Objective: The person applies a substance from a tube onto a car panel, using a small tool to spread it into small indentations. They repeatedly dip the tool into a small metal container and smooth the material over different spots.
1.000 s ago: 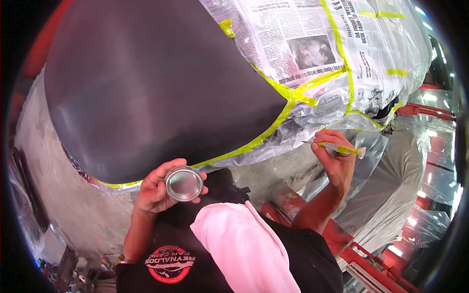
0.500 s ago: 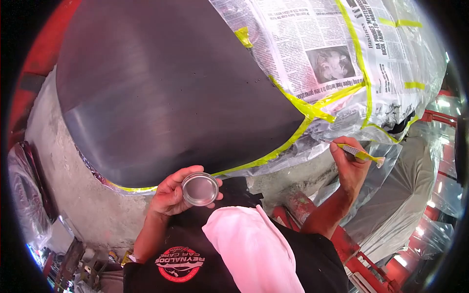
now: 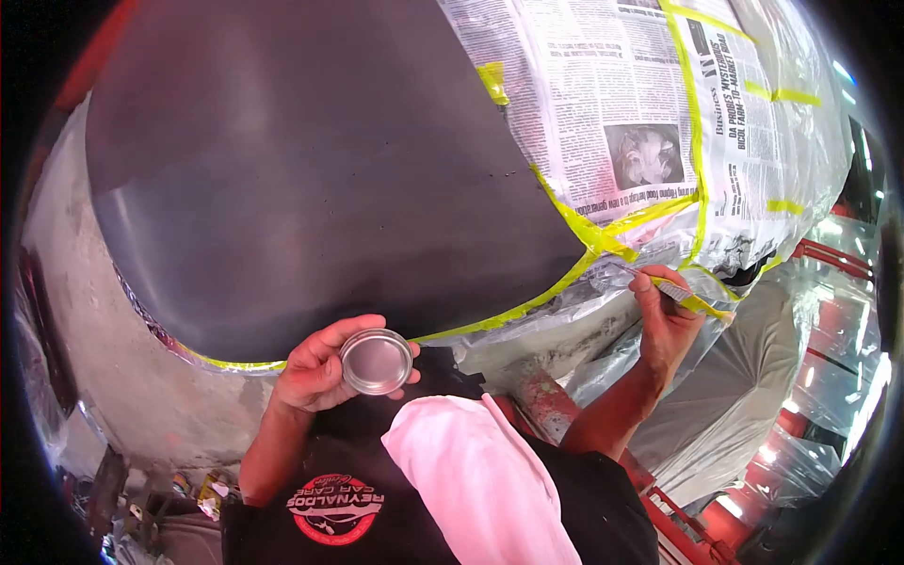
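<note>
My left hand (image 3: 315, 370) is closed around a small round clear dish (image 3: 376, 362), held level in front of my shirt. Its contents are hard to make out. At the right, my right hand (image 3: 663, 315) pinches a thin brush-like tool with a yellow handle (image 3: 695, 303); its fine tip points up and left beside the yellow tape edge. The dark panel (image 3: 311, 179) carries a few tiny specks on its surface. Yellow tape (image 3: 527, 306) runs along the panel's lower edge, and newspaper (image 3: 574, 94) masks the area to its right.
Plastic sheeting (image 3: 819, 104) covers the far right. Below it hangs a grey cover (image 3: 744, 386) beside red metal framework (image 3: 697, 537). A rough concrete-like surface (image 3: 169, 405) lies below the panel at left. A pink cloth (image 3: 471, 471) hangs over my black shirt.
The view has shifted slightly, so the panel and both hands appear a little further left. My left hand still holds the dish and my right hand the tool, its handle tilted slightly differently.
</note>
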Demonstrator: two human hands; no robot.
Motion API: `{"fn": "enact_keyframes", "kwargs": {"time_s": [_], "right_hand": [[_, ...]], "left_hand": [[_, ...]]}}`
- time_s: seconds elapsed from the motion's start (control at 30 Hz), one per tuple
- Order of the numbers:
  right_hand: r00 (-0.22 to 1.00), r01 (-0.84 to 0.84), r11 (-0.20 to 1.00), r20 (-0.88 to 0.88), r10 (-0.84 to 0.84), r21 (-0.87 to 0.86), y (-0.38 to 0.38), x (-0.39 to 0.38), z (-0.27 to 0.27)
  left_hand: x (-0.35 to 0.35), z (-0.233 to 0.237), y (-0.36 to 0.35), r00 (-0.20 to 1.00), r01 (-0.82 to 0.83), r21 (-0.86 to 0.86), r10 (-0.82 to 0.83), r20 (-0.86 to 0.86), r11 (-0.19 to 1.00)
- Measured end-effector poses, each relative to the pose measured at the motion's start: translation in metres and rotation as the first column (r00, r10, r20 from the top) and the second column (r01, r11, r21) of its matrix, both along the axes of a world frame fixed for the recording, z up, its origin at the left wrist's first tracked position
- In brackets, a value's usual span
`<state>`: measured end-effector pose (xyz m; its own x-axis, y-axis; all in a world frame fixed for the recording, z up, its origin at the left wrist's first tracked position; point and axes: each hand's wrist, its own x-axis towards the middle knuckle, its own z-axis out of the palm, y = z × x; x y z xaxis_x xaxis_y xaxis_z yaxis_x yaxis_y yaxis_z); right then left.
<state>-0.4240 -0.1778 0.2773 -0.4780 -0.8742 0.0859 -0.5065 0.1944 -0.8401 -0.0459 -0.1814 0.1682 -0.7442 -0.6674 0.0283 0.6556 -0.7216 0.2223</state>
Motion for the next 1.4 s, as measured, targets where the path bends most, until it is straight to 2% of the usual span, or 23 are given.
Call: {"fn": "enact_keyframes", "kwargs": {"time_s": [0.2,0.27,0.33,0.37,0.47,0.6,0.67,0.73,0.77,0.87,0.93,1.0,1.13,1.2,1.27,1.33,1.4], "right_hand": [[1.0,-0.006,0.997,0.019,0.007,-0.077,-0.006,0.01,0.001],[0.999,-0.037,0.997,0.031,0.039,-0.064,-0.006,0.018,0.009],[1.0,0.0,0.996,-0.016,-0.002,-0.091,-0.008,0.023,0.011],[0.997,0.045,0.988,0.062,-0.036,-0.149,-0.008,0.028,0.01],[0.985,0.048,0.968,0.173,-0.005,-0.247,-0.005,0.036,0.011],[0.985,0.052,0.952,0.173,0.001,-0.302,0.014,0.062,0.016],[0.986,0.086,0.953,0.162,-0.04,-0.29,0.029,0.088,0.016],[0.982,-0.003,0.961,0.182,0.056,-0.278,0.046,0.109,0.011],[0.984,0.009,0.96,0.172,0.041,-0.28,0.054,0.125,0.012],[0.955,-0.038,0.992,0.286,0.072,-0.123,0.074,0.183,0.016],[0.946,-0.034,0.995,0.319,0.06,-0.089,0.085,0.214,0.017],[0.891,-0.044,0.997,0.453,0.007,0.071,0.092,0.237,0.024],[0.913,-0.061,0.995,0.408,0.022,0.082,0.105,0.268,0.037],[0.908,0.018,0.992,0.414,-0.068,0.123,0.113,0.28,0.04],[0.889,0.023,0.997,0.454,-0.057,0.08,0.114,0.294,0.039],[0.921,0.034,0.999,0.388,-0.032,0.003,0.116,0.305,0.036],[0.916,0.032,0.999,0.402,-0.014,-0.039,0.12,0.316,0.032]], "left_hand": [[0.012,-0.001,0.004,0.999,-0.023,-0.029,0.022,-0.023,0.999],[0.017,0.006,0.01,0.999,-0.043,-0.007,0.043,0.003,0.999],[0.024,0.008,0.016,0.999,-0.033,0.025,0.033,0.011,0.999],[0.028,0.008,0.019,1.0,-0.024,0.018,0.023,0.017,1.0],[0.039,0.012,0.029,0.999,-0.043,0.001,0.043,0.016,0.999],[0.057,0.015,0.033,1.0,-0.013,-0.005,0.013,0.017,1.0],[0.066,0.016,0.031,0.999,0.015,-0.016,-0.015,0.028,1.0],[0.072,0.017,0.029,0.998,0.055,-0.012,-0.055,0.012,0.998],[0.075,0.017,0.027,0.997,0.078,-0.011,-0.078,0.004,0.997],[0.084,0.016,0.019,0.988,0.152,-0.001,-0.152,-0.003,0.988],[0.089,0.016,0.018,0.98,0.196,-0.013,-0.196,0.015,0.98],[0.094,0.016,0.016,0.969,0.246,-0.032,-0.245,0.035,0.969],[0.102,0.024,0.015,0.94,0.341,-0.027,-0.34,0.027,0.94],[0.111,0.026,0.016,0.919,0.393,-0.022,-0.392,0.038,0.919],[0.121,0.029,0.018,0.913,0.407,-0.013,-0.407,0.029,0.913],[0.131,0.028,0.023,0.89,0.456,0.001,-0.455,0.036,0.89],[0.142,0.032,0.026,0.89,0.453,0.019,-0.454,0.051,0.891]]}}
